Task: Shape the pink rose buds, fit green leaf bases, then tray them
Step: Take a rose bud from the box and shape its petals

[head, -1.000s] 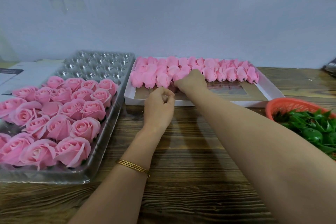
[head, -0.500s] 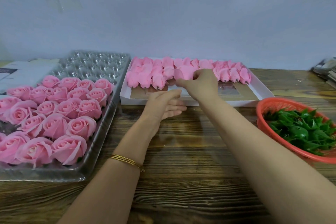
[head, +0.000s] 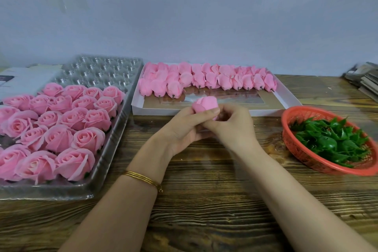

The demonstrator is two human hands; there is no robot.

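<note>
Though half-hidden, bud atop left grip —

The table is dark matt wood with a rough, streaky grain. At 9 o'clock the tray is clear glossy plastic, and the opened roses in it look matt and soft. At 12 o'clock the box is matt white card with a shiny film window. The pink bud held at centre is matt too. At 3 o'clock a red plastic mesh basket holds glossy green plastic leaf bases. The bangle is polished gold-coloured metal.
</note>
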